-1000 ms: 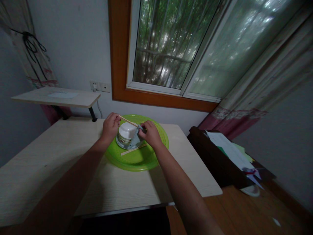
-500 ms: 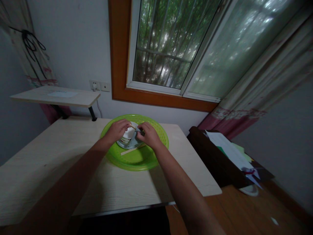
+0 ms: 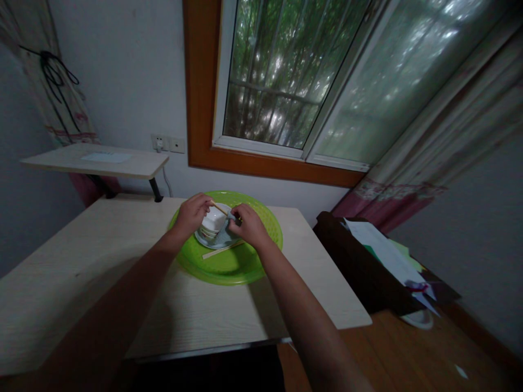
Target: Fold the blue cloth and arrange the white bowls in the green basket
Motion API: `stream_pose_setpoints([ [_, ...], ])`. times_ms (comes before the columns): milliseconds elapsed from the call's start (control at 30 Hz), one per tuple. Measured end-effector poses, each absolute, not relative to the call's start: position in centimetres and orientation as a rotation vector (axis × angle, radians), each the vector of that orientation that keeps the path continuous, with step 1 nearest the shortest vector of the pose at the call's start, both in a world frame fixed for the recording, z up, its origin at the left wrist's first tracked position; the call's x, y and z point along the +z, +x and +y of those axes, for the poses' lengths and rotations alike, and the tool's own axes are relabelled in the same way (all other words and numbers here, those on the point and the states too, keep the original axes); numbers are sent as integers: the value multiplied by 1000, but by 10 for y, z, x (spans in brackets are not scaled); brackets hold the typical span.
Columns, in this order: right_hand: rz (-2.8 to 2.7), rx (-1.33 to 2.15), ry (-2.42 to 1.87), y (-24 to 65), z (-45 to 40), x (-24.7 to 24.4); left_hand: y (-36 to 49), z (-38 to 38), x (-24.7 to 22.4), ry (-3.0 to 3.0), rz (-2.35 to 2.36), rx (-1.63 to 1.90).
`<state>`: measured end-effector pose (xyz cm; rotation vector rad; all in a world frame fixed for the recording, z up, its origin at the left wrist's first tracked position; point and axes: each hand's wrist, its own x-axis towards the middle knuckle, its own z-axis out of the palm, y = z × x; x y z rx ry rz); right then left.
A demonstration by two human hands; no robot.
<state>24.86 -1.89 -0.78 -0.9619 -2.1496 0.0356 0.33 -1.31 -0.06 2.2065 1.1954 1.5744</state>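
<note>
A round green tray (image 3: 232,272) rests on the wooden table. On it sit a grey-blue plate (image 3: 224,238) and a stack of small white bowls (image 3: 213,220) on the plate's left part. Pale chopsticks (image 3: 220,251) lie at the plate's near edge. My left hand (image 3: 193,213), above the tray's left side, pinches the left end of a thin brown stick (image 3: 219,208). My right hand (image 3: 248,223) is closed on a small greyish item (image 3: 231,216) at the stick's other end; its exact shape is too small to tell.
The pale table (image 3: 196,310) carries a raised shelf (image 3: 98,158) with a paper on it at the back left. Beyond stand the wall and window. Right of the table, a dark brown piece (image 3: 359,261) holds papers (image 3: 384,250).
My left hand has moved a little left and up, away from my right hand. More of the brown stick now shows between them. My right hand has hardly moved.
</note>
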Motion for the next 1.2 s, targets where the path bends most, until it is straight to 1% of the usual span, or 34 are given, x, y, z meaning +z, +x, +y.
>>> stream_pose_setpoints([
  [200,-2122,37,-1079,255,-14,-8,-1,-12,5,1874,1300,1840],
  [300,-2126,25,-1090,255,-13,-9,-1,-11,3,1874,1282,1856],
  [467,-2149,16,-1120,256,-15,-8,3,-10,-1,1894,1208,1770],
  [700,-2209,1,-1129,254,-18,-5,10,-8,-3,1733,1041,1655],
  [867,-2194,6,-1118,253,-16,-7,7,-7,-3,1711,1058,1726],
  [1000,-2159,-8,-1121,257,-12,-10,1,-3,-6,1647,1183,1876],
  [1200,-1993,-22,-1300,265,-5,-16,-6,1,-10,1544,1327,2028],
])
